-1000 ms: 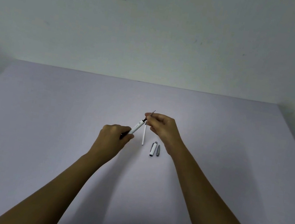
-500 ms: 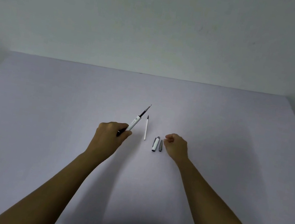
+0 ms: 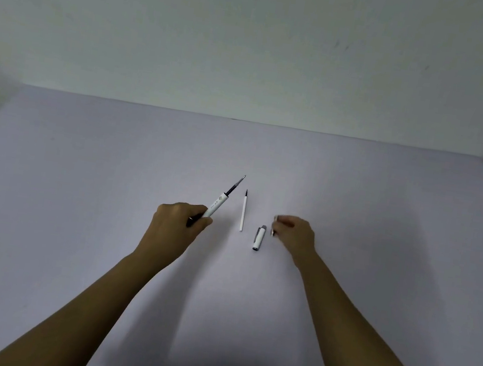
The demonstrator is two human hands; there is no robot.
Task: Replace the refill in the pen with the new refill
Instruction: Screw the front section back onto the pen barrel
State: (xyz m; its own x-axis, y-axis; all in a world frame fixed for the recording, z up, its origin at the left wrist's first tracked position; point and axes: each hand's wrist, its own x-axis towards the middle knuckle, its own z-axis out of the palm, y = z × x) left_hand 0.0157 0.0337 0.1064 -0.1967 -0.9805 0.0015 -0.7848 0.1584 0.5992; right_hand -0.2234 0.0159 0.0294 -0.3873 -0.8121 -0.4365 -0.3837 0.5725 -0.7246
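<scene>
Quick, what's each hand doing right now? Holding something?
Left hand: closed around the pen barrel, refill tip sticking out.
Right hand: fingers pinched on a small grey pen piece.

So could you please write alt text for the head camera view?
The left hand holds a white pen barrel with a refill tip sticking out, angled up and away. On the pale table lie a loose refill and pen cap; the right hand closes on a small part.

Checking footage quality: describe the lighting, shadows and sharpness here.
Head view: dim, even light, no glare; soft shadows under both forearms on the table. Pen and loose refill sharp; right hand fingers slightly blurred. Wide-angle bends the table's edges.
</scene>
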